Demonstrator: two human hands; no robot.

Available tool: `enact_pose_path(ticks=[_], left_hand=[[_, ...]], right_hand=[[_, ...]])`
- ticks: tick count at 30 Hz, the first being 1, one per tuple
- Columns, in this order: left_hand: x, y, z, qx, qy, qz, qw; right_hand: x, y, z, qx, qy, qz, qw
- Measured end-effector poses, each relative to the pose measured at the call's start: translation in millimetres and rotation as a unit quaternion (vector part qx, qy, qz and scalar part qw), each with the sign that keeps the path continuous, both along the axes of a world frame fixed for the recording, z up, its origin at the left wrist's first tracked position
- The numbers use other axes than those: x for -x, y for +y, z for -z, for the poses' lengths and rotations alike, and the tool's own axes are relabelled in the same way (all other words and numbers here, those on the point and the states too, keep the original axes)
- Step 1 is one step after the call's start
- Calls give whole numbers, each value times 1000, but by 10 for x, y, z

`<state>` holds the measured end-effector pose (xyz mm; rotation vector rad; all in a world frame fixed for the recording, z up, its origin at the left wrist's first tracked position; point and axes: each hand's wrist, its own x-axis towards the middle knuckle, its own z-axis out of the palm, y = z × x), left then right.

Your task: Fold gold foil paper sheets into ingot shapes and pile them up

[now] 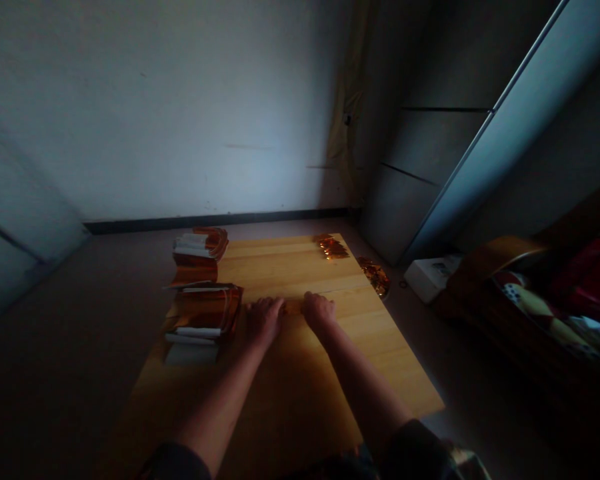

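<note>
Left hand (266,320) and right hand (320,311) grip opposite ends of copper-coloured foil strip (294,307) above mid-desk (375,353), presumably keeping it steady; foil-paper stacks (207,308) sit left, likely for reach.

Room on the right, crowding on the left

We have open wooden tabletop (380,347) to the right of our right hand (319,309). Stacked copper-coloured sheets (203,308) obstruct the left side, near our left hand (265,319). A copper-coloured strip (294,307) spans the gap between both; shiny foil pieces (333,247) block the far right corner.
</note>
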<state>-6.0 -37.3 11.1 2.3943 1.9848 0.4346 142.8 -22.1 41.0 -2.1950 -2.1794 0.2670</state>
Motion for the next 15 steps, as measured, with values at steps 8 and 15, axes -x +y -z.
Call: enact_pose_path(ticks=[8, 15], left_hand=[[-12, 16, 27, -15, 7, 23, 1000], [101, 48, 40, 9, -24, 38, 999]], right_hand=[[-42, -97, 79, -52, 15, -109, 993], [32, -61, 41, -22, 39, -74, 996]])
